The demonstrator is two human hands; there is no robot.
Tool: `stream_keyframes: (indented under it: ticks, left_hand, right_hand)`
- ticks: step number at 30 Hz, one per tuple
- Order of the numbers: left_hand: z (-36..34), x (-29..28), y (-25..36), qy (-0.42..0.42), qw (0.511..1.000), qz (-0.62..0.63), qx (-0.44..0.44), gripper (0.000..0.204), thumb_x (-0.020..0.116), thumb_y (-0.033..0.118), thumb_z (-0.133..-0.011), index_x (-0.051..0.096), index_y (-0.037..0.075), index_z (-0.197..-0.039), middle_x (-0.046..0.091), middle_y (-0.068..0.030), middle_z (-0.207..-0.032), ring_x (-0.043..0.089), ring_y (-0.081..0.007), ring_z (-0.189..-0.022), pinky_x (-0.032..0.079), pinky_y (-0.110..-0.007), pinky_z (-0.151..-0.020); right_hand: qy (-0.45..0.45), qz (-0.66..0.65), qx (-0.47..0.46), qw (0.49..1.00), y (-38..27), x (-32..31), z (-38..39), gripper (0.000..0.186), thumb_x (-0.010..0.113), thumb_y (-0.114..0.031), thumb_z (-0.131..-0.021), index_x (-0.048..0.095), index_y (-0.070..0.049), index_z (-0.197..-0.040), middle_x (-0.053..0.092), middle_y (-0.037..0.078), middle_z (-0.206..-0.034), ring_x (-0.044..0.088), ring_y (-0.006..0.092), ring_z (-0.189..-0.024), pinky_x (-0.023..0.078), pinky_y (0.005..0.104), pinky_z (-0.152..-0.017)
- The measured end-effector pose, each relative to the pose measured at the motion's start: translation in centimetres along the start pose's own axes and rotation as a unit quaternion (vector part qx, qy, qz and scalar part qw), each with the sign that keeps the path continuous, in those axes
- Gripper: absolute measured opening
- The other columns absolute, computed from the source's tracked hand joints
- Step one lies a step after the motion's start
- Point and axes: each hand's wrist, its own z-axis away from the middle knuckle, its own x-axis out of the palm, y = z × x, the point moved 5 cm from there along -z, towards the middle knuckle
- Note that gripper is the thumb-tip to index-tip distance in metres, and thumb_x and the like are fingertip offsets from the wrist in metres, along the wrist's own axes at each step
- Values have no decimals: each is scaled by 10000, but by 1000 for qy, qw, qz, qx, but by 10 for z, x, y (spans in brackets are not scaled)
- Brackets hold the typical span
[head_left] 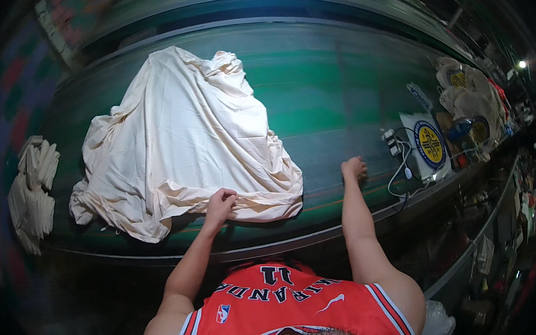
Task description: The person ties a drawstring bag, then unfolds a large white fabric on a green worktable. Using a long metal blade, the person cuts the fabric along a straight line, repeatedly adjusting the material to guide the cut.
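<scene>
**Left hand grips cream cloth at near edge of green tabletop**

Nearest: red sleeveless jersey, cut off by the bottom edge. Left hand has its grip pinched on the near hem of the crumpled cream cloth; fingertips curl under, partly hidden in the fabric. Right hand rests on the green tabletop, well apart from the cloth, fingers curled; cannot tell if the grip is shut or holds anything. Cloth lies spread left of centre, covering much of the surface. Far left: stack of folded cream pieces, blurred. Right: white cable and plug strip, round-printed bags, dim clutter beyond, hard to make out.
</scene>
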Motion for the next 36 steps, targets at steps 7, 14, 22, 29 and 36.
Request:
stream_keyframes:
  ticks: [7,14,22,29,36]
  left_hand:
    - [-2,90,-6,-161,986,-36,6,234,630,160,-962,651,-17,-1112,682,-52,-978,628,-121,-875,519,-269,-783]
    - [5,76,-4,-175,983,-21,50,226,627,144,-954,655,-20,-1108,681,-57,-953,625,-119,-832,516,-274,-763]
    - [34,-70,6,-109,992,-38,59,216,626,131,-955,647,-25,-1104,685,-70,-953,636,-125,-847,526,-274,-779]
    - [53,-270,0,-6,998,-26,63,195,631,116,-927,666,-26,-1055,682,-56,-881,635,-120,-770,520,-274,-712]
    - [45,-433,-36,12,984,-130,123,201,645,121,-903,660,-8,-1056,672,-99,-918,644,-183,-810,522,-312,-763]
  right_hand:
    - [-99,-191,-104,971,-28,46,51,346,552,-48,-827,583,39,-1160,654,265,-1049,684,402,-1002,565,519,-829]
    - [-207,-639,-63,738,-65,39,167,80,544,-13,-928,468,-19,-905,592,117,-724,566,183,-508,453,323,-431]
    - [-252,-657,-103,703,-113,13,352,232,550,-238,-1028,473,-61,-900,556,50,-672,542,124,-467,457,272,-409]
    - [-356,-611,-132,694,-153,39,548,229,585,-226,-1015,504,-24,-944,599,54,-694,567,113,-477,460,253,-423]
    - [-429,-563,-144,692,-186,84,708,255,615,-248,-1000,545,-4,-992,604,44,-704,571,100,-501,458,243,-447]
